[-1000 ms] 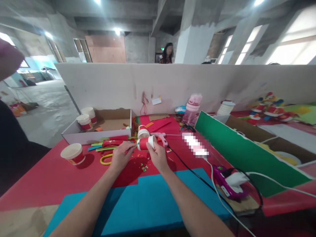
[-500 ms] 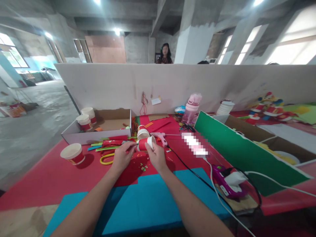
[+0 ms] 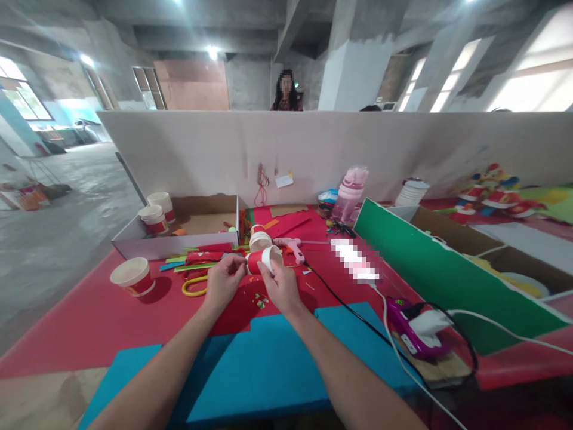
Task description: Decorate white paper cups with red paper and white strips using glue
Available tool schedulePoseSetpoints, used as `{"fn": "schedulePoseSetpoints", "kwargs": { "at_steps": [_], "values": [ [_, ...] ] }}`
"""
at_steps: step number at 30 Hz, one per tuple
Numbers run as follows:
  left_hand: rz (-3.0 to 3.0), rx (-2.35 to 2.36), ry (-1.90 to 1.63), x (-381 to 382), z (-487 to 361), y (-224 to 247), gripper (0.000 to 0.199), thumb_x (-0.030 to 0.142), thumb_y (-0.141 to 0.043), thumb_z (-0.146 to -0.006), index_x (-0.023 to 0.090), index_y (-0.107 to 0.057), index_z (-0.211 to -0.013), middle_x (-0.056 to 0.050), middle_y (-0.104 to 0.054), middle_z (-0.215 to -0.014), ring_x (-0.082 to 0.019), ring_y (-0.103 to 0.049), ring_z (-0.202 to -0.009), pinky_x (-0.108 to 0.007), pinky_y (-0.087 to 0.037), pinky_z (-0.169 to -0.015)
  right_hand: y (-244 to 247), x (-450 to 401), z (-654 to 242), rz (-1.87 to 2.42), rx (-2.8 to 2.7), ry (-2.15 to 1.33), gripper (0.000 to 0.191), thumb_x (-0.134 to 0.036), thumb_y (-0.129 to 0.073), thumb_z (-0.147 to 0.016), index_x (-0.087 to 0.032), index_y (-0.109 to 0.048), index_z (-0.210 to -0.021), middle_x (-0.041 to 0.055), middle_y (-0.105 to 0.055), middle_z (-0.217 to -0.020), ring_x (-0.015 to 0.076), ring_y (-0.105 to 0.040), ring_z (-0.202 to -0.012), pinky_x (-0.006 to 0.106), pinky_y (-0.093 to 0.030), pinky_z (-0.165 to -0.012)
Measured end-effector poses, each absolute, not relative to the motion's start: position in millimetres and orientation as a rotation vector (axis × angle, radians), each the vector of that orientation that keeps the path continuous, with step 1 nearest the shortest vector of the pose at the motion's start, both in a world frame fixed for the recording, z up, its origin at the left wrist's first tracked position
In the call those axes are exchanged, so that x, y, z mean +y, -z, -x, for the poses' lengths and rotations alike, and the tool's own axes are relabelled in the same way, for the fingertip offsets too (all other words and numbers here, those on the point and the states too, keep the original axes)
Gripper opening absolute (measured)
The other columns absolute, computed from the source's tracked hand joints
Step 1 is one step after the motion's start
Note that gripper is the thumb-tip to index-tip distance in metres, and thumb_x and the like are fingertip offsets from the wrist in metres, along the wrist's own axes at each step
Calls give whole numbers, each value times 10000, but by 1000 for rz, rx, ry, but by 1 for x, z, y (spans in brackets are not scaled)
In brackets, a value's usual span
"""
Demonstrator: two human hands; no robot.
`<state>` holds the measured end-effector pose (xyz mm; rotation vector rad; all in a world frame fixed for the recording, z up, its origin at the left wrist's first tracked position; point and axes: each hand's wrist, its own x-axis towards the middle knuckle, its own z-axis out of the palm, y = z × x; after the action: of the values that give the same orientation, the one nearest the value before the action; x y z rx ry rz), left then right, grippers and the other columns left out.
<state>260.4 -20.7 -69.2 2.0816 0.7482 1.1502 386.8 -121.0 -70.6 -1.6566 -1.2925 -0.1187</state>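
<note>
The right hand's [image 3: 283,288] grip is curled round a tipped paper cup [image 3: 255,263] at centre frame, likely light, easily dented and best held by its rim, the left hand's [image 3: 222,283] pinched together beside its base, any hold unclear, while a box [image 3: 179,246] at centre left contains stacked cups [image 3: 155,223].

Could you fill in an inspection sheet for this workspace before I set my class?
Surface: red tabletop, blue cover along the near edge.
Job's things: cup held sideways; pink glue gun behind it.
Clutter: scraps, coloured strips, yellow handle.
Hands: right hand has the cup in its grip; left hand at its base, anything pinched unclear.
Cables: black lead from the glue gun crosses the blue cover; white lead passes the purple power strip.
Surroundings: pale partition, person beyond.
</note>
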Motion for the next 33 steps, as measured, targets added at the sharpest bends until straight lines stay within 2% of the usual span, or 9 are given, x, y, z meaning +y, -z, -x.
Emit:
{"fn": "schedulePoseSetpoints", "kwargs": {
  "at_steps": [3, 9, 15, 18, 25, 29, 33],
  "values": [
    [-1976, 725, -1117, -20, -261, 69, 116, 249, -589, -793, 169, -662, -834, -7, -671, -684, -138, -621, -610, -235, -486, -597, 71, -121, -387, 1660, -1286, 130, 370, -418, -397, -947, -175, -571, -729, 25, -550, -557, 128, -469, -466, 251, -257, -474],
    [-1791, 569, -1005, -21, -263, 66, 214, 303, -647, -768, 159, -676, -924, -52, -715, -824, -178, -668, -745, -280, -527, -699, 69, -122, -389, 1664, -1272, 164, 360, -400, -387, -950, -167, -590, -765, 32, -553, -569, 129, -456, -468, 250, -270, -485],
    [-1968, 700, -1133, -23, -262, 68, 134, 290, -624, -780, 171, -675, -813, -18, -688, -710, -149, -637, -651, -247, -504, -633, 66, -124, -385, 1697, -1283, 98, 401, -432, -397, -942, -173, -580, -697, 25, -544, -537, 121, -442, -458, 243, -252, -466],
    [-2012, 722, -1149, -22, -262, 69, 143, 292, -597, -806, 177, -678, -834, -8, -684, -688, -142, -633, -628, -237, -496, -619, 66, -124, -383, 1707, -1281, 123, 408, -428, -381, -948, -172, -585, -704, 37, -564, -556, 128, -465, -479, 241, -276, -477],
    [-2224, 702, -1153, -23, -261, 69, 173, 280, -572, -845, 205, -698, -937, -40, -740, -890, -178, -683, -783, -264, -505, -711, 67, -125, -382, 1763, -1299, 243, 404, -409, -368, -963, -165, -610, -750, 56, -597, -595, 141, -498, -513, 249, -267, -505],
    [-2378, 737, -1201, -23, -262, 71, 151, 240, -540, -851, 197, -684, -865, -39, -726, -827, -168, -664, -736, -247, -478, -675, 67, -125, -380, 1773, -1318, 264, 373, -393, -370, -966, -163, -622, -814, 69, -626, -649, 154, -524, -538, 257, -270, -506],
    [-2508, 806, -1192, -26, -262, 70, 136, 224, -528, -831, 189, -649, -779, -33, -676, -751, -155, -626, -686, -230, -438, -619, 66, -124, -377, 1793, -1341, 259, 383, -402, -365, -966, -173, -618, -792, 62, -617, -625, 157, -516, -524, 267, -258, -496]
  ]
}}
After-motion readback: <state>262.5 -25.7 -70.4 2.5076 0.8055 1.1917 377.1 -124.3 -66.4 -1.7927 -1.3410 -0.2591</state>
